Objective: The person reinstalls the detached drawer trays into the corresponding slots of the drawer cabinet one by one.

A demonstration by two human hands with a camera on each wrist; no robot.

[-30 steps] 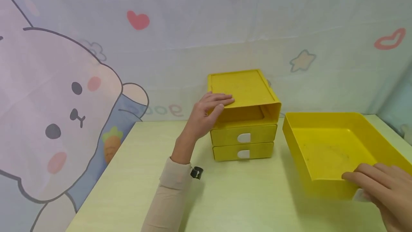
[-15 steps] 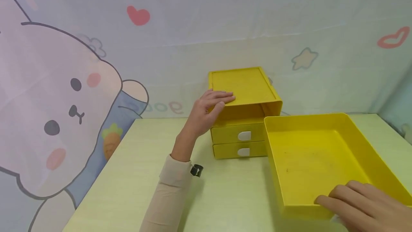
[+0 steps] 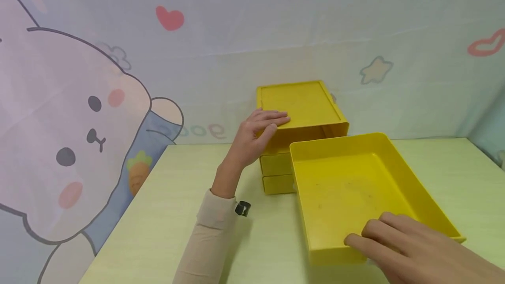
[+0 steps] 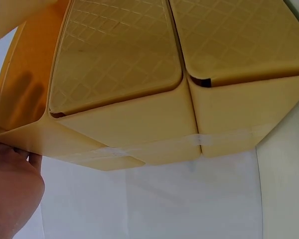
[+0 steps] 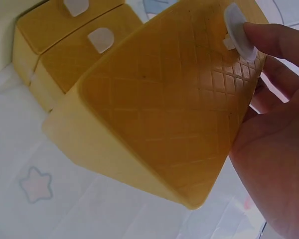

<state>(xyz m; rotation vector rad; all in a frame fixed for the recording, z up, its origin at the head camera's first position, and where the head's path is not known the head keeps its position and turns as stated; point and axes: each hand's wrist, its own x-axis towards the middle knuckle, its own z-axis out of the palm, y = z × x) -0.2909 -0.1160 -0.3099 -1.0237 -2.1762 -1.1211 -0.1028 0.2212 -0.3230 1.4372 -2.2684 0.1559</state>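
Note:
A small yellow drawer cabinet (image 3: pixel 300 102) stands at the back of the table, its top slot open above two shut drawers with white tabs. My left hand (image 3: pixel 252 137) rests on the cabinet's top left front edge, fingers laid out flat over it. In front of the cabinet, my right hand (image 3: pixel 398 242) grips the front wall of a pulled-out yellow drawer (image 3: pixel 378 187), which holds nothing but a few specks. In the right wrist view, the thumb lies at the drawer's white tab handle (image 5: pixel 239 32) and the fingers curl over the rim. The drawer overlaps the lower right of the cabinet.
The pale table (image 3: pixel 165 214) extends to both sides. Behind it hangs a cloth (image 3: pixel 244 65) printed with a rabbit, hearts and a star. In the left wrist view, clear tape (image 4: pixel 114 151) runs along the cabinet's side.
My right hand has carried the drawer leftward from the right side of the table to in front of the cabinet. My left hand has stayed on the cabinet's top.

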